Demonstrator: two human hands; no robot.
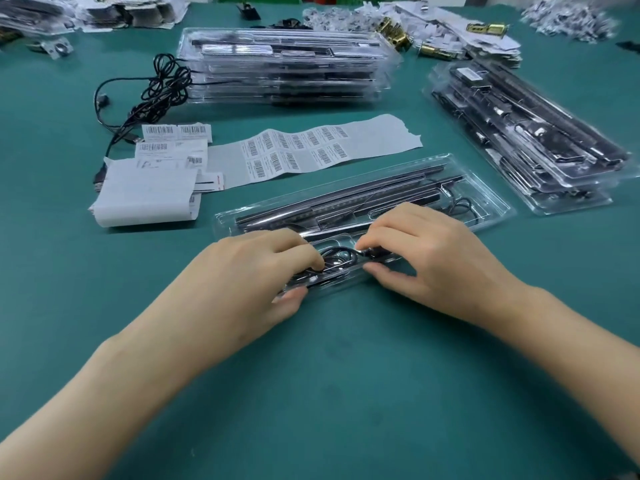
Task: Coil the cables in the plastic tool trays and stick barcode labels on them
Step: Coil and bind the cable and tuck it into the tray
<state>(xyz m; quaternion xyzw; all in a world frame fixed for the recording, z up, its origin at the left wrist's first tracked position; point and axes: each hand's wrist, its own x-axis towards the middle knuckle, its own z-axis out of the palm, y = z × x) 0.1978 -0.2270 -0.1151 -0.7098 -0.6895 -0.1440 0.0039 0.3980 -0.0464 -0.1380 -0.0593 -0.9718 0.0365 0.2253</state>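
Fingers curled, the left hand (256, 271) and right hand (426, 258) are pinching a black cable (337, 258) between them, tucking its coil into the tray (485, 199) beneath the grip — springy loops are threatening to pop out if either pinch eases

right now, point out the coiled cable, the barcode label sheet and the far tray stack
coiled cable (337, 258): head view, its loop
barcode label sheet (381, 136): head view, bare right end
far tray stack (287, 46): head view, top tray
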